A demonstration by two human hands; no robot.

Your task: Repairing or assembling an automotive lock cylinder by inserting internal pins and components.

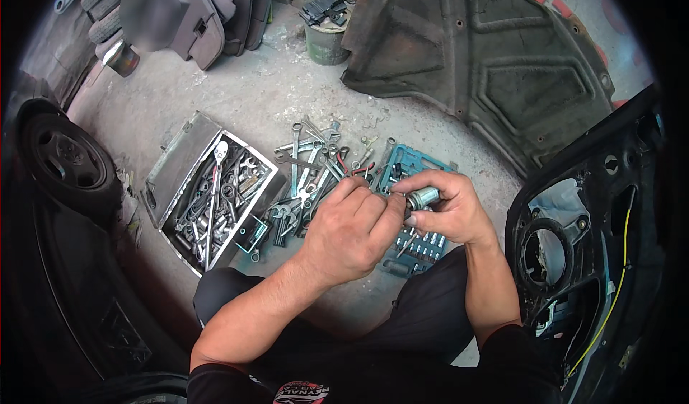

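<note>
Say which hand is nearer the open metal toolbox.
Left. The left hand is right of the open metal toolbox, with loose wrenches between; the right hand is farther right, overlapping the teal socket tray in view.

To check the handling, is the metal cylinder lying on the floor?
No, the right hand holds the metal cylinder between thumb and fingers.

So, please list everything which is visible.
metal cylinder: 1, silver, in right hand
socket case: 1, blue, centre
toolbox: 1, silver, centre-left
wrenches: many, silver, centre floor
pliers: at least 1, red-handled, centre
wheel: 1, black, left
tyres: several, black, top left
panels: several, grey, top left
can: 1, dark, top left
bucket: 1, green, top centre
moulded sheet: 1, dark, top right
door: 1, black, right
cable: 1, yellow, on door
left hand: 1, bare, centre
right hand: 1, bare, centre
</note>
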